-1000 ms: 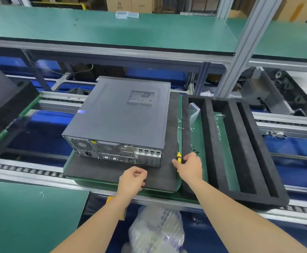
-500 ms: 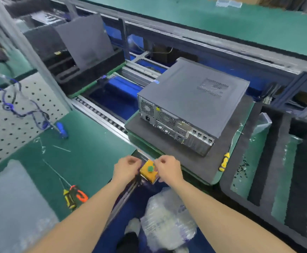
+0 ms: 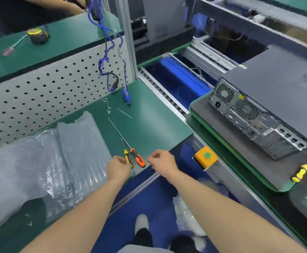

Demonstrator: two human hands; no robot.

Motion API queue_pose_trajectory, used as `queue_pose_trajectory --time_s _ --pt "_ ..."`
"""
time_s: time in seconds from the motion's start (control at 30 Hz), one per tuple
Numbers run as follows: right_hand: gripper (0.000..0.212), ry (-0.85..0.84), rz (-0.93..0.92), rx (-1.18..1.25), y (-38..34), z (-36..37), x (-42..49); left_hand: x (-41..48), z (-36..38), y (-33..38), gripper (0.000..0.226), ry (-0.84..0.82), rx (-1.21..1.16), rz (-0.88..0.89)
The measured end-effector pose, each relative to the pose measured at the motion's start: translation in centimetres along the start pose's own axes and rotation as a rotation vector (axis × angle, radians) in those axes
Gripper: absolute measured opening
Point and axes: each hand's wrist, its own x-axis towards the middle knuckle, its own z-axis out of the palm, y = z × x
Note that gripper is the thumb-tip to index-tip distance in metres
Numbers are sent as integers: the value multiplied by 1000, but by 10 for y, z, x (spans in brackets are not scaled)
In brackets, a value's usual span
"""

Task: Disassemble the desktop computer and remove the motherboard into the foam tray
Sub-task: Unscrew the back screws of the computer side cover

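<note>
Fingers [image 3: 120,160] of the left hand [image 3: 118,168] curl at the thin yellow-and-black screwdriver [image 3: 128,158]; pinching or not, I cannot tell. Best to grab its handle tight.

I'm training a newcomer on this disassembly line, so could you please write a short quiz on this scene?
1. True or false: the dark grey metal desktop computer has its cover off.
2. Which tool lies on the black foam pad beside it? A yellow-handled screwdriver; B pliers; C tape measure.
3. Fill in: the orange box carries a round ___ button.
Key: 1 false; 2 A; 3 green.
</note>
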Motion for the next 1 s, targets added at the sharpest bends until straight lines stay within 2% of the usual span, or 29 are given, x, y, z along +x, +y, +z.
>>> queue_pose_trajectory --time_s 0.13,0.27,0.4,0.6,0.73,0.87,0.93,1.0 --pt "14 6 -25 -109 -10 38 12 21 -12 -19 21 -48 7 -47" --pt "22 29 -63 -193 -10 58 23 37 -7 -14 11 -106 52 -39" --pt "30 -23 -64 -252 -3 62 33 52 6 -3 23 -189 193 -6" --pt "29 -63 -25 -213 5 61 42 69 21 0 30 -271 284 -51" --pt "25 -43 16 -159 2 61 51 74 23 5 33 -322 147 -157" --pt "32 -75 71 -118 -2 66 57 74 26 3 28 -413 -251 -339" --pt "27 -120 84 -119 0 68 56 71 24 0 21 -457 -298 -372" --pt "19 -136 113 -56 3 67 54 66 21 -1 16 -472 -293 -332"
